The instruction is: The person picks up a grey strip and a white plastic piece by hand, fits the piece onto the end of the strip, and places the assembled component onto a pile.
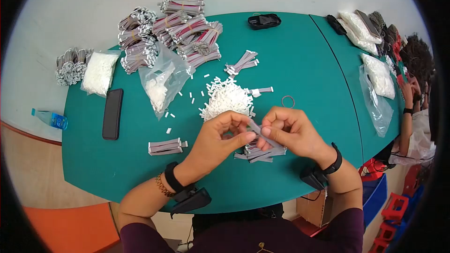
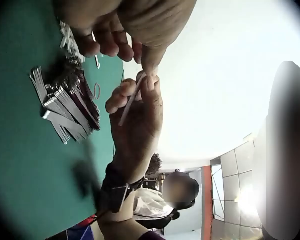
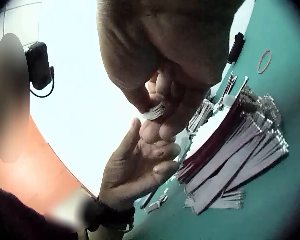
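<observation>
Between the two hands, above the table, is a thin grey strip (image 1: pixel 254 126) (image 2: pixel 130 102). The left hand (image 1: pixel 215 138) (image 2: pixel 140 22) (image 3: pixel 140 167) pinches its end between thumb and forefinger. Thumb and curled fingers of the right hand (image 1: pixel 300 133) (image 2: pixel 137 132) (image 3: pixel 165 45) grip the strip, and the fingertips of both hands nearly meet. Small white pieces (image 1: pixel 227 99) lie heaped just beyond the hands. Under the right hand is a pile of grey strips (image 1: pixel 260 153) (image 2: pixel 67 115) (image 3: pixel 230 155) with pale ends, partly hidden in the head view.
Bundled strips (image 1: pixel 187 33), an open plastic bag (image 1: pixel 161 77) and a full bag (image 1: pixel 100 71) stand at the back left. A phone (image 1: pixel 112 114) and a short strip stack (image 1: pixel 166 146) lie left. A rubber band (image 1: pixel 288 101) is beyond the right hand. Another person's arm (image 1: pixel 407 122) is at the right.
</observation>
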{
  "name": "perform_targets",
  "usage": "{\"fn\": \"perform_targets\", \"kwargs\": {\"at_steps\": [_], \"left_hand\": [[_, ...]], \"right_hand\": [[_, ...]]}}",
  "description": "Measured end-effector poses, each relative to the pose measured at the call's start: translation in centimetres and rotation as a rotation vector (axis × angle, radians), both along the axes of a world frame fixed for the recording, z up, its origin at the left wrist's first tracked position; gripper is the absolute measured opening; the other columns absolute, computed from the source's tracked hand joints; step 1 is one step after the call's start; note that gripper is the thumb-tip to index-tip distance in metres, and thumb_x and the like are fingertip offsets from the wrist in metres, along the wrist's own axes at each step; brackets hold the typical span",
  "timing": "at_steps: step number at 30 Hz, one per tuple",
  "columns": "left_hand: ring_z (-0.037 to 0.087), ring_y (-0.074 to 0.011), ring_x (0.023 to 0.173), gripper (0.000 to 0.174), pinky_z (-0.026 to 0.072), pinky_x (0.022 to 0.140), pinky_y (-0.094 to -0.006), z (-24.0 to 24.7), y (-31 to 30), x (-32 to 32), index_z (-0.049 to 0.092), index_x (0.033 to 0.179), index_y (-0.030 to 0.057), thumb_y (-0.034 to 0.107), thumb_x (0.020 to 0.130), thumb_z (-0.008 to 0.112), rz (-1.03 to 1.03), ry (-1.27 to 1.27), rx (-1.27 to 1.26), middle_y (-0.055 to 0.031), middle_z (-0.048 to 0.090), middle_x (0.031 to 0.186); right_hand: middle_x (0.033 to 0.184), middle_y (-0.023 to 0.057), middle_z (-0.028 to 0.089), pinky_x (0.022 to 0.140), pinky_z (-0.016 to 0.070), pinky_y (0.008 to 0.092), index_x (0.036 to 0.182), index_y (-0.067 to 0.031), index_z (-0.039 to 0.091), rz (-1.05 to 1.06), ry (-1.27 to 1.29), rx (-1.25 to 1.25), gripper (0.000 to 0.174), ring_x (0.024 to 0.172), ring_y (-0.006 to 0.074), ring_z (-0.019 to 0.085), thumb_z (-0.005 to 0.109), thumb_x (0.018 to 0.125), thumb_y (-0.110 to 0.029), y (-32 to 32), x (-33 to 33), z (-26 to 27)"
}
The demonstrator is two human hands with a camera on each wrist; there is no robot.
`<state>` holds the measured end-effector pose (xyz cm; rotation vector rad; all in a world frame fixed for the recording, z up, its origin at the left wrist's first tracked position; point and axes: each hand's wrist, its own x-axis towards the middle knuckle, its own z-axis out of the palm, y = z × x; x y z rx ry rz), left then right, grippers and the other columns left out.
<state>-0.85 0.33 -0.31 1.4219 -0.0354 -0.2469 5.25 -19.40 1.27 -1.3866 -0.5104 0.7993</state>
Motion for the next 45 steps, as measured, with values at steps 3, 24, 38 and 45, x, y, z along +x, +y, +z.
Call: {"fn": "perform_targets", "kwargs": {"at_steps": [3,24,38,45], "left_hand": [[0.051,-0.0057,0.079,0.016,0.0416,0.072,-0.0199,-0.4,-0.5,0.2,0.058,0.094,0.0029,0.012,0.083,0.065,0.033,0.03,-0.09,-0.0001,0.058,0.085],[0.055,-0.0096,0.081,0.013,0.0447,0.075,-0.0241,-0.8,0.4,0.5,0.061,0.092,0.0012,0.007,0.081,0.066,-0.041,-0.005,-0.16,-0.0034,0.06,0.088],[0.055,-0.009,0.077,0.006,0.0444,0.071,-0.0223,-0.8,-1.1,-0.7,0.064,0.087,0.0009,0.005,0.082,0.064,0.142,-0.039,-0.145,-0.0033,0.062,0.085],[0.056,-0.0079,0.076,0.009,0.0461,0.067,-0.0219,-1.4,-1.3,-1.1,0.064,0.089,-0.0016,0.006,0.084,0.064,0.156,-0.002,-0.232,-0.0048,0.062,0.082]], "right_hand": [[0.078,0.0069,0.065,0.065,0.0501,0.0219,0.088,-0.0005,0.051,-0.044,-0.023,0.035,0.009,0.071,0.009,0.061,0.051,0.092,-0.009,0.3,-0.7,-0.3],[0.079,0.0103,0.065,0.063,0.052,0.0246,0.093,-0.0001,0.058,0.098,0.322,0.149,0.023,0.067,0.0139,0.063,0.048,0.094,-0.021,0.7,-1.2,-2.0],[0.081,0.0092,0.065,0.063,0.0509,0.0226,0.096,0.0033,0.055,-0.129,0.083,0.144,0.014,0.072,0.0127,0.064,0.049,0.093,-0.008,1.2,-3.3,-2.3],[0.083,0.0109,0.065,0.064,0.0517,0.0244,0.093,0.003,0.055,-0.123,0.153,0.187,0.015,0.074,0.016,0.065,0.048,0.093,-0.01,1.2,-3.3,-2.2]]}}
